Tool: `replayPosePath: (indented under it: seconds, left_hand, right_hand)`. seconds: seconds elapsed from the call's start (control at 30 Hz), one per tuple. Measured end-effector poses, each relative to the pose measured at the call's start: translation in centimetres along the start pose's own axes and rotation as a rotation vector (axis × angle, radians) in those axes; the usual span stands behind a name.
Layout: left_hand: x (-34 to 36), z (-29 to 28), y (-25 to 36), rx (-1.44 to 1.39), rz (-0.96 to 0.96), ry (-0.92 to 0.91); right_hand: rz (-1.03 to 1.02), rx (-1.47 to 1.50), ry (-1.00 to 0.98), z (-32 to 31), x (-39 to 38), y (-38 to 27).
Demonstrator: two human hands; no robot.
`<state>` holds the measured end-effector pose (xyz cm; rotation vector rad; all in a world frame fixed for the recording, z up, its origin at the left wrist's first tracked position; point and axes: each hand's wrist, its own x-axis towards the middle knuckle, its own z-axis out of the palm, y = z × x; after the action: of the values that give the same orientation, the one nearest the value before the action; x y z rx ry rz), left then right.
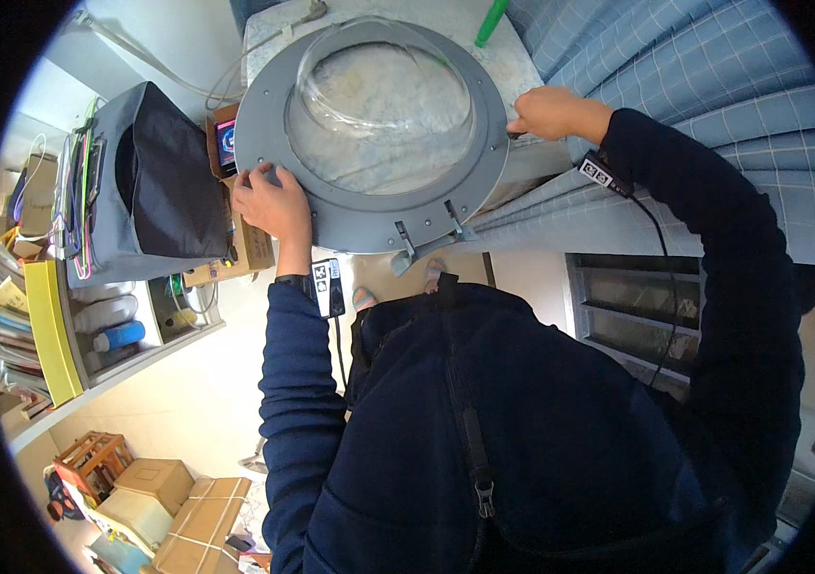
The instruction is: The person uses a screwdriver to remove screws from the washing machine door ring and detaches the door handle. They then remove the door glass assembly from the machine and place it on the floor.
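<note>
A round grey washing machine door [264,115] with a clear domed glass [384,96] lies on a pale marbled surface in front of me. On its near side, a metal hinge [407,244] sticks out from the ring. My left hand [275,203] rests on the ring's near left rim, fingers curled over the edge. At the right rim, my right hand [559,113] is closed, its fingertips pinched by a small dark piece at the edge. I cannot make out what that piece is. Both wrists carry a small cabled device with a black-and-white label.
A green stick [492,21] lies at the far edge of the marbled surface [513,72]. Blue checked cloth [694,57] hangs on the right. At left stand a dark fabric bag [173,182], a cardboard box [253,244] and a shelf with books. Tied cartons [202,521] sit lower left.
</note>
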<state>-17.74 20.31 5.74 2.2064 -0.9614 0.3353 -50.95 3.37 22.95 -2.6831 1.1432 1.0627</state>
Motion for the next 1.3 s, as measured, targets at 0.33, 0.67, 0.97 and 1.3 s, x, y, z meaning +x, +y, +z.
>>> replayPosePath:
  seconds: [0.33, 0.67, 0.97, 1.3]
  left_hand:
    - [-0.1, 0.0, -0.4, 0.005, 0.034, 0.022]
    - [0.0, -0.1, -0.2, 0.009, 0.003, 0.005]
    - [0.0, 0.0, -0.2, 0.0, 0.004, 0.009]
    - [0.1, -0.3, 0.0, 0.048, 0.011, -0.029]
  right_hand:
    - [-0.499, -0.482, 0.285, 2.5, 0.9, 0.1]
    - [-0.116, 0.23, -0.087, 2.0, 2.6, 0.3]
    - [-0.364, -0.168, 0.171, 2.3, 1.3, 0.7]
    - [-0.158, 0.028, 0.158, 2.7, 1.8, 0.6]
